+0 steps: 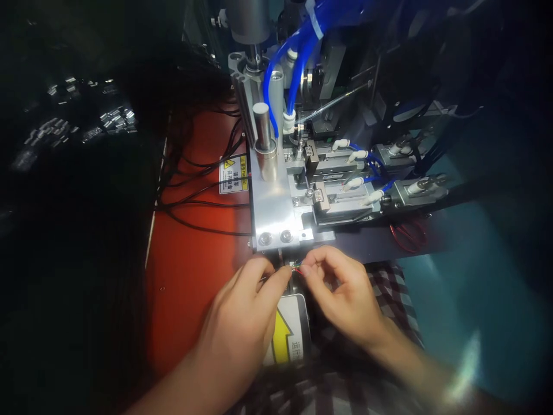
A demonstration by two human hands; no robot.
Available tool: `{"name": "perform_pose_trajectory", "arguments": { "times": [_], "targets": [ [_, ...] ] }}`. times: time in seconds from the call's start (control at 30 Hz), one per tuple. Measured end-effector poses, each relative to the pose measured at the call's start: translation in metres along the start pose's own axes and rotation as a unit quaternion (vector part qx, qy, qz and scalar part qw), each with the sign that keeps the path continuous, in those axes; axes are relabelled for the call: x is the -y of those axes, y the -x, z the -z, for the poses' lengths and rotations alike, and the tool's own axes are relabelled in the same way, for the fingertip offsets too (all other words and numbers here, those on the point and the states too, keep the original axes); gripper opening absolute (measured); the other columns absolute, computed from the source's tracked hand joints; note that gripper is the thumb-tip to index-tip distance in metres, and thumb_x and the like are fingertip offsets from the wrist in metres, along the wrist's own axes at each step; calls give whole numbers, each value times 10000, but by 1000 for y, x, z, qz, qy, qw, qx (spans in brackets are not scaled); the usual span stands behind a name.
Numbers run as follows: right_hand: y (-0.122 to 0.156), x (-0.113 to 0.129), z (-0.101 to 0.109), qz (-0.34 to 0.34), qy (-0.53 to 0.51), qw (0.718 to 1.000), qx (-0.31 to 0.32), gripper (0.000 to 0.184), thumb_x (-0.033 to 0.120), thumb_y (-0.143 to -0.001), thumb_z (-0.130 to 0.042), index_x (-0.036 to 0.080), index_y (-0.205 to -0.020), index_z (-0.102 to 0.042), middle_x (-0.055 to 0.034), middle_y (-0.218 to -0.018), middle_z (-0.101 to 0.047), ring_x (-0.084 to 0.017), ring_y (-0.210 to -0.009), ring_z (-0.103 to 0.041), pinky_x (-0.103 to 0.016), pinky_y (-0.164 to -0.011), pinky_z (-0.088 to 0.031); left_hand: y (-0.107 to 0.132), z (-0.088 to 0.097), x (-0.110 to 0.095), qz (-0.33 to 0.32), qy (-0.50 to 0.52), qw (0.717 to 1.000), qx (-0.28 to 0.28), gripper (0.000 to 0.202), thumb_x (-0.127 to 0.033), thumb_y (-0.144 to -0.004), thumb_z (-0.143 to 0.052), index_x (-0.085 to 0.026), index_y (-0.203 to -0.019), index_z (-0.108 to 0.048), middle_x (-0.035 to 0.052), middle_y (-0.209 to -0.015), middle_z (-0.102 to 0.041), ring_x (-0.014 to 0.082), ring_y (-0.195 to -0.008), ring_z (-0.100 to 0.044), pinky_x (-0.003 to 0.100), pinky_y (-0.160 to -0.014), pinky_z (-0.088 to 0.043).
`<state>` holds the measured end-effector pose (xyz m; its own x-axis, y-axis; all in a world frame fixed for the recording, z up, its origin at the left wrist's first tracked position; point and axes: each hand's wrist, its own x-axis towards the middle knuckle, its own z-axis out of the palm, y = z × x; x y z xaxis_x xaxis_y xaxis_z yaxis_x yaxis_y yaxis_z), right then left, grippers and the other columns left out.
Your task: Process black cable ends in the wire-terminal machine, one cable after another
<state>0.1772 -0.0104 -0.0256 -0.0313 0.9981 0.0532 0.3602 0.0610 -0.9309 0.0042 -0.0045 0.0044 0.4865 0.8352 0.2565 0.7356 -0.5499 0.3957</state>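
Observation:
Thin coloured wires (pixel 296 267), red and green among them, run between my fingertips at the front end of a metal machine. Thumb and fingers of my left hand (pixel 246 308) pinch the wires from the left side. From the right, my right hand (pixel 345 291) pinches the other end of them. Just behind both hands is the machine's shiny metal block (pixel 276 216), with two bolts on its front. What lies inside the left fingers is partly hidden.
A white plate with a yellow arrow (pixel 283 337) lies below the hands. Blue air tubes (pixel 298 52) and small cylinders (pixel 345 202) fill the right side. Black cables (pixel 203 203) cross the red surface (pixel 190 288) near a warning label (pixel 233 174). Checkered cloth (pixel 395 288) shows at right.

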Motion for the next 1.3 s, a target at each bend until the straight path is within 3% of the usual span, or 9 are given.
{"name": "perform_pose_trajectory", "arguments": {
  "times": [0.13,0.43,0.6,0.8,1.03,1.3],
  "targets": [
    [-3,1,1,21,1,1000,13,89,138,-877,-535,181,-800,-544,20,-689,-522,-113,-592,-483,-253,-579,-421,0,-1,1,-1,-2,1000,-5,321,-6,-820,-434,-107,-1003,-678,70,-791,-584,146,-639,-593,227,-543,-531],
    [-2,6,1,-14,39,999,23,98,148,-876,-512,175,-785,-536,15,-677,-523,-115,-578,-497,-251,-567,-423,1,-1,2,-5,-2,1000,-1,288,-47,-860,-438,-110,-1028,-664,65,-806,-590,139,-649,-590,218,-565,-531],
    [-1,11,0,54,118,991,10,102,131,-878,-477,166,-796,-526,-13,-698,-541,-133,-608,-522,-252,-538,-409,0,-1,1,2,-10,1000,-8,269,-91,-896,-421,-123,-1012,-662,57,-801,-592,141,-656,-591,215,-570,-528],
    [-3,11,-1,-7,64,998,11,107,141,-883,-497,171,-786,-530,0,-683,-542,-114,-570,-521,-239,-544,-431,-1,1,0,-10,-16,1000,-8,285,-74,-884,-414,-113,-1011,-665,60,-781,-596,135,-628,-591,202,-554,-525],
    [-3,6,5,134,100,986,5,96,92,-876,-519,157,-815,-555,-11,-684,-538,-125,-585,-494,-272,-570,-400,0,-1,-1,-3,-16,1000,-13,285,-85,-893,-403,-122,-1008,-661,56,-784,-591,136,-641,-590,202,-573,-530],
    [0,2,4,70,47,996,5,102,109,-874,-531,164,-791,-551,3,-680,-514,-109,-554,-471,-246,-519,-394,2,-2,1,1,-11,1000,-10,296,-69,-886,-399,-137,-1038,-644,49,-810,-591,129,-660,-586,194,-583,-523]
  ]
}}
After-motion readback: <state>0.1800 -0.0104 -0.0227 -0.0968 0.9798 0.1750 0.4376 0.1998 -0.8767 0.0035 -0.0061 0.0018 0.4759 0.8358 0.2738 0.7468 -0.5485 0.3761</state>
